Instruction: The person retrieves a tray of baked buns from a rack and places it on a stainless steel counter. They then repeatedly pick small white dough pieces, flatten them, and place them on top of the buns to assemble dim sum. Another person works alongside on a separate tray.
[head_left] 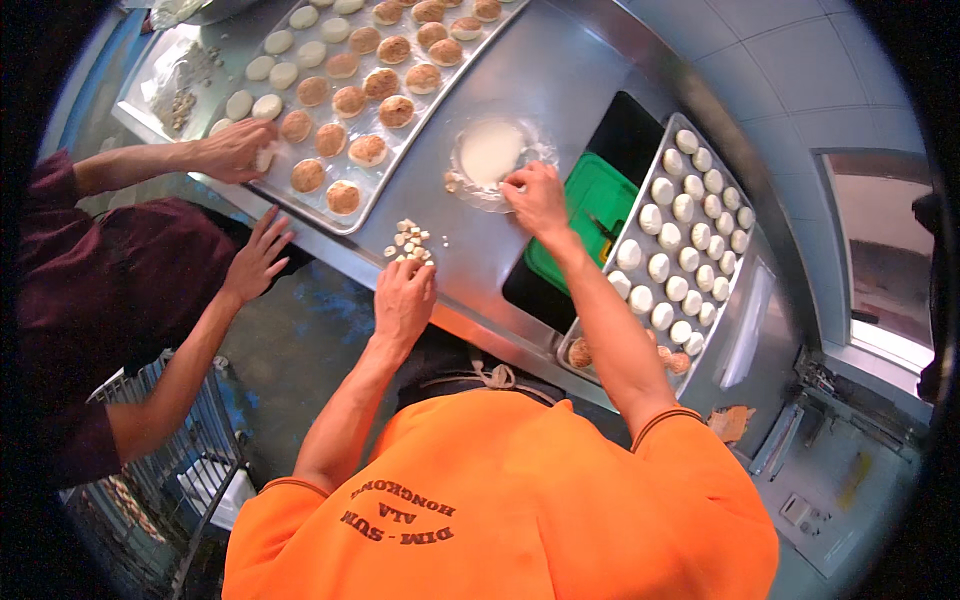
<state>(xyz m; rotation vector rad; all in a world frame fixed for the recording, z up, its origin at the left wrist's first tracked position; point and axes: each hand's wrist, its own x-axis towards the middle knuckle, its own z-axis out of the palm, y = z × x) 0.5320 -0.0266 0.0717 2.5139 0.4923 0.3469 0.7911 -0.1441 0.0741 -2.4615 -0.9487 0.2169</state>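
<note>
My left hand (404,305) is at the front edge of the steel table, fingers curled down and bunched against a small pile of pale, chopped pieces (408,240). Whatever its fingertips hold is hidden. Farther right, my right hand (540,203) is pinched at the edge of a round, shallow dish of white paste or powder (490,152), with clear film or a glassy rim around it. I cannot make out what lies between those fingertips. A few crumbs lie between the pile and the dish.
A large tray (345,228) of white and browned dough rounds lies to the left. Another tray (652,175) of white rounds stands right, beside a green board or lid (600,190) on a black crate. A co-worker's hand (238,150) works at the left tray, the other (258,258) below.
</note>
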